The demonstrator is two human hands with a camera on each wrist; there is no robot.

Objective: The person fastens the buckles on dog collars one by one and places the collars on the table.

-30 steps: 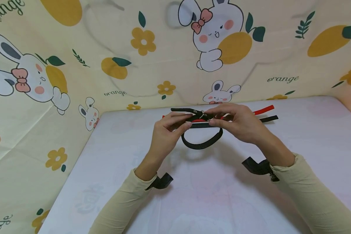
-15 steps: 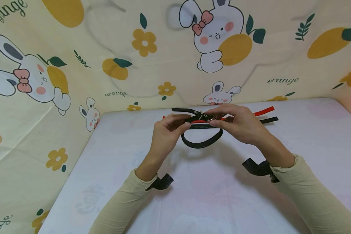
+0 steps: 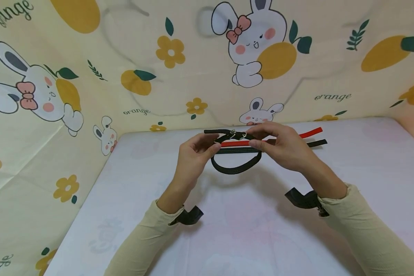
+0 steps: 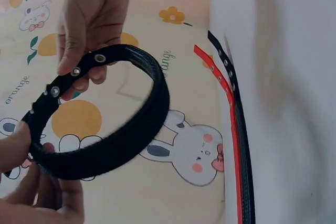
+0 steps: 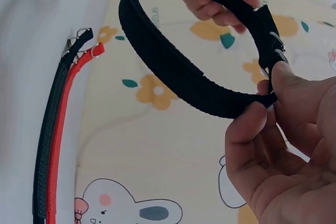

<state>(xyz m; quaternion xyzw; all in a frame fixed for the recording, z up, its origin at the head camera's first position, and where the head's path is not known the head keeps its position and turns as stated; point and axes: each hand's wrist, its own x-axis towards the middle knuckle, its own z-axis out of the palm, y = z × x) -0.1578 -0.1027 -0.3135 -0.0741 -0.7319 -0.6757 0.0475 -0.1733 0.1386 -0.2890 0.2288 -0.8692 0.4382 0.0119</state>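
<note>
A black collar [image 3: 236,169], bent into a loop, is held up above the table by both hands. My left hand [image 3: 193,157] pinches its left side between thumb and fingers. At the other side my right hand [image 3: 283,147] pinches it close to the metal buckle [image 3: 232,134]. One strap end points left beyond the buckle. Metal-rimmed eyelets [image 4: 55,92] run along the strap in the left wrist view, and the wide padded part [image 4: 121,142] curves opposite. Metal loops [image 5: 276,39] show near my right thumb in the right wrist view.
Behind the hands, a red collar [image 3: 235,143] and a second black collar [image 3: 237,150] lie side by side on the white table [image 3: 234,230]. Printed cloth [image 3: 200,76] with rabbits and oranges rises along the table's back and left edges.
My left hand has shifted slightly left. The collar's strap end now lies flatter, its buckle sits a little further left, and more of the red collar shows between the hands.
</note>
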